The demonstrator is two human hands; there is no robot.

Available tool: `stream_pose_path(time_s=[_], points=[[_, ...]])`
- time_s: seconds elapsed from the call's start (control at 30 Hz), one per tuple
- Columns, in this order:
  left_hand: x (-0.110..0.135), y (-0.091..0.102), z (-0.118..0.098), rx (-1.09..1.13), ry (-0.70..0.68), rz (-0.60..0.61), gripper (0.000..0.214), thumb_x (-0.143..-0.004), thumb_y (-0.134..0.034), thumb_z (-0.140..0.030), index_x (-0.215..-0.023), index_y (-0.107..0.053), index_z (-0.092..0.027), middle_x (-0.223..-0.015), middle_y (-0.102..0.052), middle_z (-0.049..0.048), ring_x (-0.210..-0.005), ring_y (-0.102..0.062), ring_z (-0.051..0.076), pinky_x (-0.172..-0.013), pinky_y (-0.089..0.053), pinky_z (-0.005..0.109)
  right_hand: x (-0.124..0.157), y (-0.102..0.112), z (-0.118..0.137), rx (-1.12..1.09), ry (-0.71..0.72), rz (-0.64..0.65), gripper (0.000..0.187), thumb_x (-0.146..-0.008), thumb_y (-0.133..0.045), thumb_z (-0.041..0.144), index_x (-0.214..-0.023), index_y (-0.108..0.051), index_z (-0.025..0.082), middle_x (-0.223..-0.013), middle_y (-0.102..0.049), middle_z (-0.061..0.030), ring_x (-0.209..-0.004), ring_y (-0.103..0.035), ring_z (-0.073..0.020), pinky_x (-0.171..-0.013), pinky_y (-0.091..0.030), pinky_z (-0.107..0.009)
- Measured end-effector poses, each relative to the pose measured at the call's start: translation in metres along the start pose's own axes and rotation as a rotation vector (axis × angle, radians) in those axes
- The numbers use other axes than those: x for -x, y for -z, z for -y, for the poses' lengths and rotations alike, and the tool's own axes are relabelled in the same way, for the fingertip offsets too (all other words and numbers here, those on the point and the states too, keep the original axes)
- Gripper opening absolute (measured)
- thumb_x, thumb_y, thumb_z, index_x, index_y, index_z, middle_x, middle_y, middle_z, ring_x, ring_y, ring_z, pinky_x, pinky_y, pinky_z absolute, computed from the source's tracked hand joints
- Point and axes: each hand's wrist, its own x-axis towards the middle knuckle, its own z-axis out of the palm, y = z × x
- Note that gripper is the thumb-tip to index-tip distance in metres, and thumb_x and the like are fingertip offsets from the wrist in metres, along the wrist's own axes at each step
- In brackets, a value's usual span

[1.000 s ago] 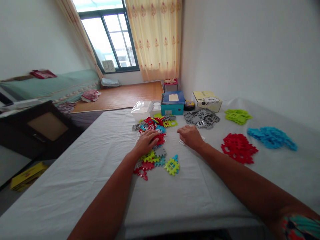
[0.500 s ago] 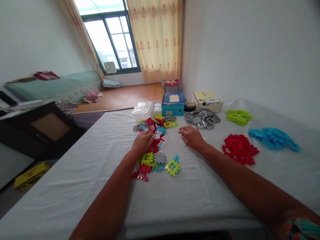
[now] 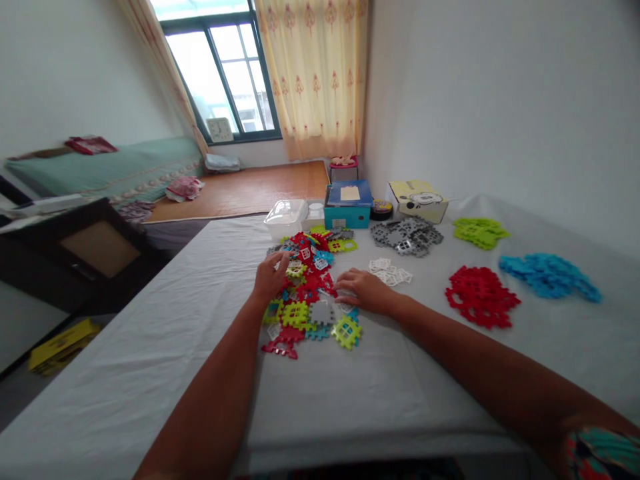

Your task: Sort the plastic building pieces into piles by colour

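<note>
1. Head view: one desk (image 3: 150,347) under a white cloth, with two bare hands on it. Both are at a single mixed heap (image 3: 310,285) of red, lime, blue and grey plastic tiles lying mid-desk.
2. The left hand (image 3: 270,277) rests palm down on the heap's nine o'clock edge, fingers loosely curled over the tiles. I cannot tell whether it grips one.
3. The right hand (image 3: 363,292) lies flat at the heap's four o'clock edge. Its fingers are stretched out with the tips touching tiles, and it grips nothing.
4. There are five sorted heaps, one per colour, placed here from the mixed heap. The white heap (image 3: 390,272) is near at three o'clock and the grey heap (image 3: 407,237) at two. The lime heap (image 3: 480,232) lies beyond the grey one. The blue heap (image 3: 547,275) is far out at three, and the red heap (image 3: 480,297) is at four.
5. Three boxes stand along the far edge at twelve to one o'clock: a clear box (image 3: 286,217), a blue box (image 3: 347,203) and a cream box (image 3: 419,200). One round tin (image 3: 383,209) sits between the last two.
</note>
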Motion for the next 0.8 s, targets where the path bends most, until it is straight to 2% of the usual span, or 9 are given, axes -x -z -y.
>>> stream_pose_path(time_s=[0.1,0.2,0.3,0.37,0.47,0.6,0.7,0.8], points=[[-0.002,0.007,0.025,-0.022,0.126,-0.106,0.041,-0.092,-0.038,-0.040,-0.099,-0.071,-0.018,-0.101,-0.073,0.0053,-0.095,-0.065,0.019,-0.089,-0.047,0.028,0.001,-0.003,0.001,-0.070,-0.043,0.062,0.031,-0.084,-0.066,0.037,-0.110,-0.068,0.019,-0.103,-0.067,-0.0095,-0.095,-0.061,-0.0196,-0.084,-0.047,-0.031],[-0.001,0.007,0.041,-0.012,0.233,-0.149,0.041,-0.091,-0.038,-0.040,-0.098,-0.072,-0.017,-0.097,-0.074,0.0037,-0.093,-0.065,0.019,-0.082,-0.049,0.026,0.003,-0.006,-0.001,-0.225,-0.121,0.062,0.031,-0.078,-0.071,0.022,-0.108,-0.067,0.017,-0.099,-0.066,-0.0070,-0.080,-0.064,-0.0141,-0.075,-0.049,-0.026],[-0.001,0.005,0.048,-0.001,0.270,-0.162,0.042,-0.090,-0.039,-0.041,-0.098,-0.072,-0.016,-0.095,-0.074,0.0037,-0.091,-0.066,0.019,-0.079,-0.049,0.025,0.002,-0.007,-0.002,-0.371,-0.181,-0.042,0.030,-0.076,-0.066,0.010,-0.105,-0.067,0.018,-0.103,-0.064,-0.0057,-0.074,-0.064,-0.0103,-0.072,-0.050,-0.024],[0.000,0.004,0.050,-0.001,0.268,-0.161,0.042,-0.090,-0.039,-0.041,-0.098,-0.072,-0.016,-0.096,-0.074,0.0041,-0.091,-0.066,0.019,-0.079,-0.049,0.025,0.002,-0.004,-0.005,-0.405,-0.218,-0.147,0.026,-0.077,-0.064,0.010,-0.101,-0.068,0.018,-0.104,-0.065,-0.0055,-0.077,-0.065,-0.0108,-0.072,-0.051,-0.024],[0.000,0.003,0.050,-0.006,0.258,-0.162,0.042,-0.089,-0.039,-0.041,-0.097,-0.072,-0.017,-0.097,-0.074,0.0042,-0.092,-0.066,0.019,-0.081,-0.049,0.026,0.005,0.005,-0.020,-0.319,-0.314,-0.278,0.016,-0.081,-0.062,0.015,-0.095,-0.069,0.018,-0.097,-0.067,-0.0047,-0.078,-0.064,-0.0127,-0.073,-0.051,-0.026],[0.001,0.003,0.047,-0.023,0.258,-0.141,0.041,-0.089,-0.038,-0.040,-0.095,-0.072,-0.017,-0.097,-0.074,0.0038,-0.092,-0.066,0.019,-0.083,-0.049,0.026,0.015,0.018,-0.045,-0.033,-0.417,-0.295,0.015,-0.083,-0.059,0.014,-0.091,-0.070,0.018,-0.094,-0.070,-0.0062,-0.087,-0.062,-0.0177,-0.083,-0.048,-0.033],[0.001,0.003,0.043,-0.046,0.264,-0.112,0.041,-0.089,-0.039,-0.040,-0.094,-0.073,-0.018,-0.095,-0.075,0.0045,-0.090,-0.066,0.020,-0.082,-0.049,0.027,0.018,0.019,-0.044,0.124,-0.358,-0.254,0.013,-0.085,-0.062,0.022,-0.094,-0.071,0.020,-0.101,-0.070,-0.0088,-0.102,-0.057,-0.0225,-0.091,-0.042,-0.038],[0.001,0.003,0.041,-0.058,0.276,-0.104,0.041,-0.088,-0.040,-0.040,-0.094,-0.073,-0.018,-0.092,-0.075,0.0048,-0.087,-0.066,0.020,-0.080,-0.049,0.027,0.014,0.013,-0.024,0.074,-0.180,-0.132,0.021,-0.088,-0.061,0.037,-0.098,-0.072,0.023,-0.102,-0.070,-0.0071,-0.099,-0.057,-0.0200,-0.088,-0.042,-0.034]])
